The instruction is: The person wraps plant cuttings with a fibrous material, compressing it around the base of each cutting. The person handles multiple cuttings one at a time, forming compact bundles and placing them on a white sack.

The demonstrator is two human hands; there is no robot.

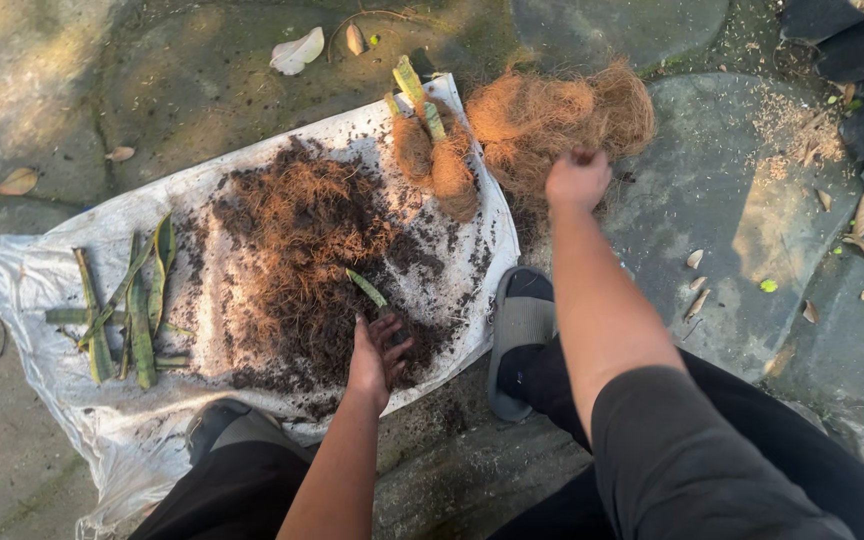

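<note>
The left hand [377, 355] rested at about 6 o'clock on the heap of dark soil and coir [302, 270], fingers curled into the mix around the base of a green leaf cutting [365, 288] that slanted up toward 11 o'clock; whether it truly gripped the cutting could not be told. The right hand [577, 180] reached out to 1 o'clock and was closed in a fist on the loose pile of coconut fibre [542, 115], which lay on the stone just beside the white plastic sheet [42, 270]. Two fibre-wrapped cuttings [437, 160] lay at 12 o'clock on the sheet, and a bundle of green leaf strips [127, 305] lay at 9 o'clock, well apart from both hands.
</note>
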